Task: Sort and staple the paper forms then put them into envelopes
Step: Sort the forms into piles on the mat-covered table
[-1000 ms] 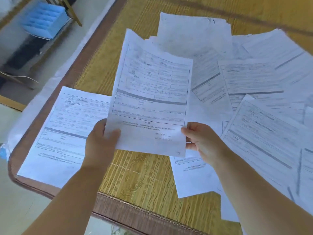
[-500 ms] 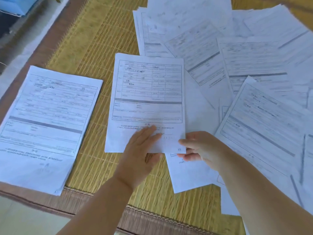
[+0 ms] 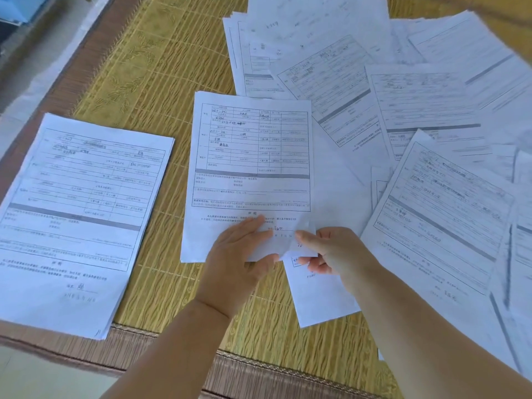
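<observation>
Woven bamboo matting (image 3: 161, 90) with a brown fabric border covers the surface, and white printed forms lie across it. The middle form (image 3: 250, 168) lies flat on the mat. The left hand (image 3: 239, 254) rests on its lower edge, fingers straight and flat on top and the thumb at the edge. The right hand (image 3: 331, 251) pinches its lower right corner, thumb on top, fingers curled beneath. A separate form (image 3: 77, 214) lies apart at the left. A loose overlapping pile of forms (image 3: 403, 110) spreads to the right. Nothing here serves as a container.
</observation>
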The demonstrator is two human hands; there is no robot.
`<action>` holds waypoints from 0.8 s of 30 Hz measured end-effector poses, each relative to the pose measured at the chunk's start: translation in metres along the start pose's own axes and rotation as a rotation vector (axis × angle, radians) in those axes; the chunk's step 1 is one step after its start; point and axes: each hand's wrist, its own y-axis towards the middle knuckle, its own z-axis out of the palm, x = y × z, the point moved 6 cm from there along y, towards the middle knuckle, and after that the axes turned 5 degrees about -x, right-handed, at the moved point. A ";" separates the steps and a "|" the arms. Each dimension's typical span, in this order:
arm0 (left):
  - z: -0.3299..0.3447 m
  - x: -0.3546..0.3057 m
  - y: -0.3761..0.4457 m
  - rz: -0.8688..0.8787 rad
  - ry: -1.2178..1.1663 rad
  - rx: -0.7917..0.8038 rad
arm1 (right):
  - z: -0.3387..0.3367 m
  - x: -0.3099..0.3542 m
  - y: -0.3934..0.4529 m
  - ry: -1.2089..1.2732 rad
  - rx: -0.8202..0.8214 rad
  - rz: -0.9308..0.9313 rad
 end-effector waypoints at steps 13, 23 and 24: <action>-0.006 -0.011 0.004 -0.103 -0.058 -0.144 | -0.002 -0.003 0.002 0.141 0.055 0.157; -0.010 -0.012 0.005 -0.133 -0.037 -0.119 | -0.005 -0.005 -0.002 0.131 -0.001 0.068; -0.010 -0.012 0.005 -0.132 -0.025 -0.100 | -0.005 -0.004 -0.003 0.127 -0.016 0.069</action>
